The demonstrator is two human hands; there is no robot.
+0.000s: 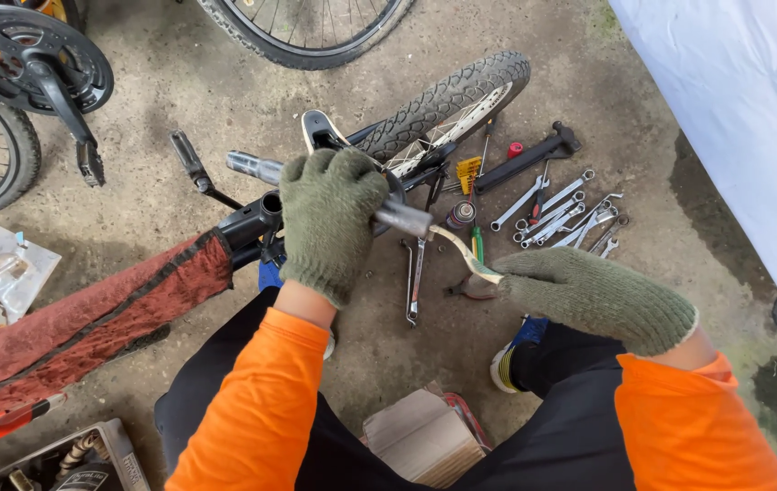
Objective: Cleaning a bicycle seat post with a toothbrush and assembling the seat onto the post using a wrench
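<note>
I see a rough, stained concrete floor (225, 100) in flat daylight (greenish with moss at the lower right), with a white sheet (743, 118) covering the right edge.

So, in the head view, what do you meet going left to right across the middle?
Plastic bag → red cloth → left hand on metal tube → right hand → spanners → white sheet.

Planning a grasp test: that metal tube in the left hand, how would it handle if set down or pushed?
The metal tube looks round and smooth, so it would probably roll on the concrete floor. It appears rigid, likely not flexing. The bare shiny surface may be slippery; the gloved left hand wraps it fully.
</note>
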